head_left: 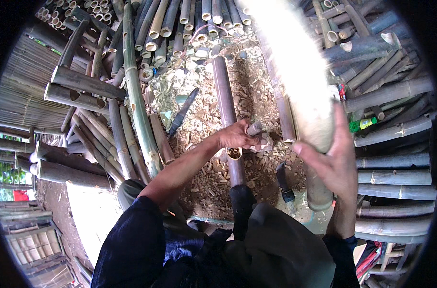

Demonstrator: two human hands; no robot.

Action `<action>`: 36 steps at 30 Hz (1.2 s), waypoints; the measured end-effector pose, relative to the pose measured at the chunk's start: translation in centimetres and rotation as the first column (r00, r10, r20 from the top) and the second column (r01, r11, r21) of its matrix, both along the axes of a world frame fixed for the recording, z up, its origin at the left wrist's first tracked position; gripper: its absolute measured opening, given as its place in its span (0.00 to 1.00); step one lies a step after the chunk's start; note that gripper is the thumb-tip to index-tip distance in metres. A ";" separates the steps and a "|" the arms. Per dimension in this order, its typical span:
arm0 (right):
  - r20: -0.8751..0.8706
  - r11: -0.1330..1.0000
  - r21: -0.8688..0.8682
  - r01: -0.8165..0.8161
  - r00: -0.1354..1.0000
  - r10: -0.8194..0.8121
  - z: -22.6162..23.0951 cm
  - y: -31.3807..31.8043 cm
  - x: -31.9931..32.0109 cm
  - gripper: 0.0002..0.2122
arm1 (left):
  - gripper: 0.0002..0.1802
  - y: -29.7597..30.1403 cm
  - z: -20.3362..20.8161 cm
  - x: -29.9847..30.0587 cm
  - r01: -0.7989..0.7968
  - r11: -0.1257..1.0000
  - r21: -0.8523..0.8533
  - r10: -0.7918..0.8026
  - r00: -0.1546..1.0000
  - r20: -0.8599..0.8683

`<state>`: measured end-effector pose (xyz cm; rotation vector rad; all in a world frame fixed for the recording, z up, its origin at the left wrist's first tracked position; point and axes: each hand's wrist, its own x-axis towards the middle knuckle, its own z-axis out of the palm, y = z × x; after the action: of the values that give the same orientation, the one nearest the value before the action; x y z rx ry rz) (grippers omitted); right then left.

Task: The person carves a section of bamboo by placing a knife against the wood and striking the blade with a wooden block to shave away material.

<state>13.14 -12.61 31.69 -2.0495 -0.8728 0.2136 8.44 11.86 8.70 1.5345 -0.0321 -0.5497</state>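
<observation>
A dark bamboo pole (pixel 223 86) runs up the middle between my legs, with a notch (pixel 234 152) cut into its upper side and brown bits inside. My left hand (pixel 236 135) rests over the pole just beyond that notch. Its fingers are closed round a short, round wooden handle (pixel 254 128); whatever lies below the handle is hidden. Off to the right, my right hand (pixel 331 156) is raised with thumb and fingers apart, slightly blurred and holding nothing. It overlaps the edge of a thick bamboo pole (pixel 319 192); whether they touch I cannot tell.
Wood chips (pixel 213 177) cover the ground. A dark-bladed knife (pixel 184 113) lies left of the pole, another bladed tool (pixel 284 187) right of it. A long green bamboo pole (pixel 134 91) leans at left. Stacked bamboo (pixel 396 192) lines the right, near a green bottle (pixel 362 125).
</observation>
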 end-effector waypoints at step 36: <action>-0.330 0.957 -0.291 -0.003 0.939 -0.098 -8.9 -5.7 -5.8 0.43 | 0.15 -10.2 1.1 -6.7 -0.641 0.624 0.446 0.370 0.746 0.553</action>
<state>7.33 -18.30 22.76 -2.2065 -0.5996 0.6849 1.77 1.64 9.79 2.1728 0.2994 0.3004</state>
